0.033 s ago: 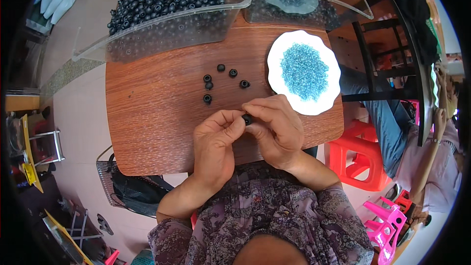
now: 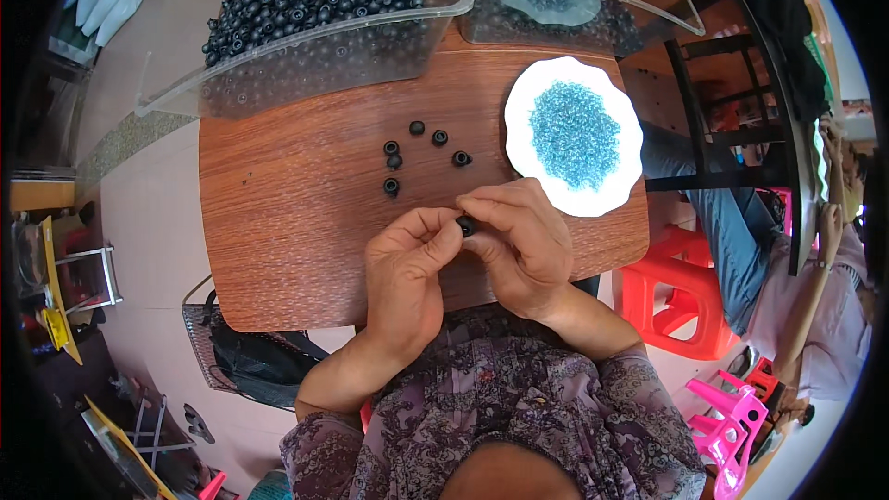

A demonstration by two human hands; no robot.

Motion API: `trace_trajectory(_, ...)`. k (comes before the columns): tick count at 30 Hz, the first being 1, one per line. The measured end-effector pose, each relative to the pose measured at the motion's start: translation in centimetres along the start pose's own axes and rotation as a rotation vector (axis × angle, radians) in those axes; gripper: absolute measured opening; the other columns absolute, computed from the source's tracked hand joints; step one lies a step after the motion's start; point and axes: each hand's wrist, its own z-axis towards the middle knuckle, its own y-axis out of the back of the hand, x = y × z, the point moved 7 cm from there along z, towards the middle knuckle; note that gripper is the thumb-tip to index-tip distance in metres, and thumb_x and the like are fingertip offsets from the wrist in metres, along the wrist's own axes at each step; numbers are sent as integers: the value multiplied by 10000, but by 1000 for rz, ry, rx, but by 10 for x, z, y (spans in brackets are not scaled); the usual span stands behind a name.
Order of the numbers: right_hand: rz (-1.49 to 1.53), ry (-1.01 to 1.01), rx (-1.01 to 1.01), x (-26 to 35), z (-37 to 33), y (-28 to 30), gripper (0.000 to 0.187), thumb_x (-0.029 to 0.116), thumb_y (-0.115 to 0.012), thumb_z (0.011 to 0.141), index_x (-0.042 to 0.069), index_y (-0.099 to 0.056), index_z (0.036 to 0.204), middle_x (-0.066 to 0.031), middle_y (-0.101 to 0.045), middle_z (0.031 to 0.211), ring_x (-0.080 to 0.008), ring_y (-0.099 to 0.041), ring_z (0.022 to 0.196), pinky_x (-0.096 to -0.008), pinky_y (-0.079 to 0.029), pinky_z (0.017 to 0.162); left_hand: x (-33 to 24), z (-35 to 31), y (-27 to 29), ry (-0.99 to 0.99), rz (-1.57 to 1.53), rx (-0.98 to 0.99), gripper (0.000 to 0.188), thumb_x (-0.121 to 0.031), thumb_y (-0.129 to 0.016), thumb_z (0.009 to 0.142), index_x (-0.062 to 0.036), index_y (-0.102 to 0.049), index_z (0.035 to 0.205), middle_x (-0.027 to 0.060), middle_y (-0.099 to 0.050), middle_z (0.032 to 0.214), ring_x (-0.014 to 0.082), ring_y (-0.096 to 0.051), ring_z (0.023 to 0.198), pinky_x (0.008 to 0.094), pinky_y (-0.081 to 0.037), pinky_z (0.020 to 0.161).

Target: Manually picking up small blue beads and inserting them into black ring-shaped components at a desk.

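Over the near part of the wooden table, my two hands meet at a small round black bead (image 2: 467,224) with a hole in it. My left hand (image 2: 410,264) pinches it between thumb and fingers. The thumb and forefinger of my right hand (image 2: 526,250) close about it from the other side; anything smaller between the fingertips is hidden. Beyond my hands several loose black beads (image 2: 440,137) lie scattered on the tabletop. To the right stands a white scalloped plate (image 2: 519,143) with a heap of tiny blue translucent pieces (image 2: 576,134).
Two clear plastic bins, the left bin (image 2: 306,74) and the right bin (image 2: 556,32), hold many black beads at the table's far edge. A red stool (image 2: 681,301) and a seated person (image 2: 741,259) are at the right. A black mesh basket (image 2: 250,352) hangs low at the left.
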Motion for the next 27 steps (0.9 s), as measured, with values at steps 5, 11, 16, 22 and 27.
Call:
trace_trajectory(5, -17, 61, -32, 2, -1, -1, 305, 15, -712, 632, -40, -616, 917, -141, -618, 869, -253, -575, 735, -305, -445, 612, -2, -3, -1, -30, 1, -14, 131, -74, -596, 867, 34, -593, 942, 35, -609, 894, 79, -534, 818, 212, -410, 775)
trace_trajectory(11, -43, 124, -33, 1, -3, -5, 292, 7, -714, 618, -40, -611, 887, -136, -613, 844, -262, -566, 698, -319, -438, 596, 2, -1, 3, -23, 51, -10, 162, -92, -551, 889, 53, -574, 958, 76, -606, 933, 130, -557, 862, 256, -417, 827)
trace_trajectory(16, -47, 135, -29, -4, 1, -8, 289, 9, -712, 625, -37, -609, 891, -132, -611, 838, -259, -563, 705, -316, -434, 599, 0, 5, 4, -6, 64, -15, 173, -106, -538, 902, 48, -578, 970, 74, -610, 930, 131, -558, 852, 260, -422, 818)
trace_trajectory(22, 52, 63, -43, -8, 2, -8, 289, -2, -701, 651, -25, -604, 922, -119, -611, 841, -269, -562, 723, -318, -435, 614, -12, 3, -3, -36, 31, -23, 135, -108, -565, 899, 25, -587, 913, 14, -583, 882, 70, -521, 807, 209, -409, 761)
trace_trajectory(27, -23, 92, 24, 10, 6, -10, 359, -75, -652, 650, -8, -585, 996, -126, -617, 921, -296, -567, 768, -345, -440, 663, -20, 1, 0, -141, 311, -35, 131, -123, -604, 874, -14, -562, 934, -10, -569, 871, 56, -502, 795, 187, -409, 716)
